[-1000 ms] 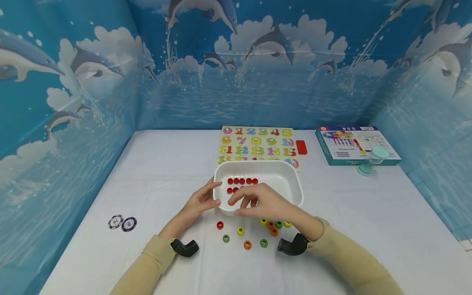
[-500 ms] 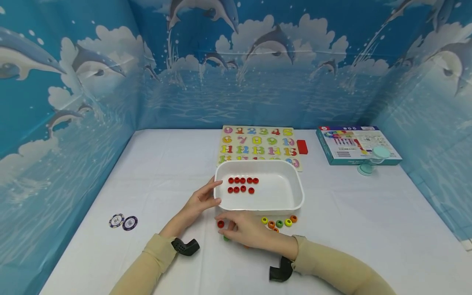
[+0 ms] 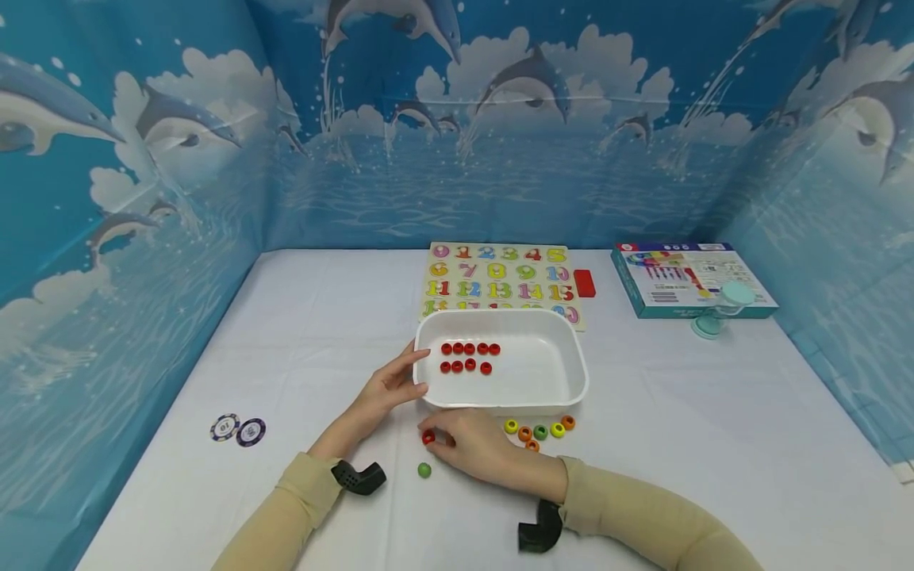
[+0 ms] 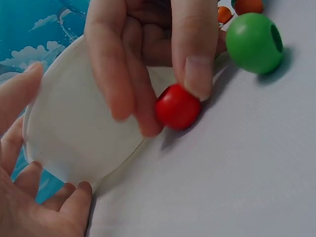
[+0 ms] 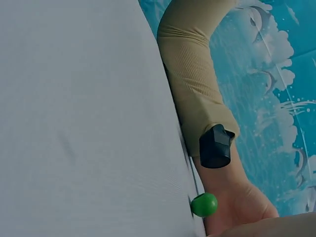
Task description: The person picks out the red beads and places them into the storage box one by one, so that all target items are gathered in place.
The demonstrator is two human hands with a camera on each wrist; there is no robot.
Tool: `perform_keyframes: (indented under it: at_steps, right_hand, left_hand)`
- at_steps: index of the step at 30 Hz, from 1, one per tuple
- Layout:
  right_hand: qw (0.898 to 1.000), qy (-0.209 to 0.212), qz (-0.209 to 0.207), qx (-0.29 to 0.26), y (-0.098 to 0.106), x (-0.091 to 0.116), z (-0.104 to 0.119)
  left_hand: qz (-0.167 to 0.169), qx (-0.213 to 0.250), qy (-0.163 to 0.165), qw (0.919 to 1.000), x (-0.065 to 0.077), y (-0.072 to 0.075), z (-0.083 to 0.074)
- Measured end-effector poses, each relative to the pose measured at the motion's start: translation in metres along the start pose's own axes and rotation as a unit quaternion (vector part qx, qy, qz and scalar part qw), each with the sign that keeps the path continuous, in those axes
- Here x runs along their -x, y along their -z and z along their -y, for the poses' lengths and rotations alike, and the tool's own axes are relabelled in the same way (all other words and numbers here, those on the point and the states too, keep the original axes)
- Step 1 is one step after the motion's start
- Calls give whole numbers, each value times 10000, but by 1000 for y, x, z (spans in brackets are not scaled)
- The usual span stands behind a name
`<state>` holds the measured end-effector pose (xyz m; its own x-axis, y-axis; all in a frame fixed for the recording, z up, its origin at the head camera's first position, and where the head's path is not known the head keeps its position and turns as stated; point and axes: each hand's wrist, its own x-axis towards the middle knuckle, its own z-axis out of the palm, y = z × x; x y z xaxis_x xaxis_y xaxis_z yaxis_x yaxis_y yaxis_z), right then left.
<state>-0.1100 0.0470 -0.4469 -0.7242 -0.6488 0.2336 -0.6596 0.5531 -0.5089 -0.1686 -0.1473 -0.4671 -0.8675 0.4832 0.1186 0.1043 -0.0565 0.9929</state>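
My right hand (image 3: 477,446) pinches a red bead (image 4: 178,106) between thumb and finger, low at the white cloth just in front of the white tray (image 3: 524,381). Close below that hand lies a green bead (image 3: 424,470), tipped on its side. At the tray's left end, my left hand (image 3: 389,386) holds the rim, thumb and index finger spread along it. The left wrist view has this hand's other fingertips (image 4: 76,197) against the outer wall. Inside the tray are two rows of red beads (image 3: 469,349). Only part of the right hand shows in the right wrist view.
Several yellow, orange and green beads (image 3: 540,432) lie before the tray's right half. Behind it stand a number board (image 3: 497,274) and a red block (image 3: 584,283). A box (image 3: 693,281) with a mint-green hourglass-like object (image 3: 721,309) is back right; two poker chips (image 3: 238,430) lie left.
From above the tray my right hand has come down to the cloth in front and taken the red bead in a pinch. The green bead has rolled slightly left and nearer. My left hand stays put.
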Motion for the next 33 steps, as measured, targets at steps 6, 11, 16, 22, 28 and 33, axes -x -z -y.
perform_keyframes:
  at_steps: [6, 11, 16, 22, 28, 33]
  right_hand:
    - [9978, 480, 151, -439, 36, 3, 11]
    - [9945, 711, 128, -757, 87, -11, 6]
    - [9911, 447, 140, -1243, 114, -32, -24]
    - [9823, -27, 911, -1635, 104, -54, -66]
    - [9750, -70, 1856, -1222, 84, -60, -83]
    - [9736, -164, 1994, -1095, 77, -58, -85]
  left_hand:
    - [-29, -91, 112, 9999, 0, -1, -2]
    - [-24, -199, 196, 9996, 2, -3, -15]
    - [-48, -257, 272, 9993, 4, -7, -26]
    - [-68, -210, 330, 9992, 6, -8, -26]
    - [18, -94, 220, 9997, 6, -9, -25]
    - [-4, -102, 220, 9997, 5, -9, -26]
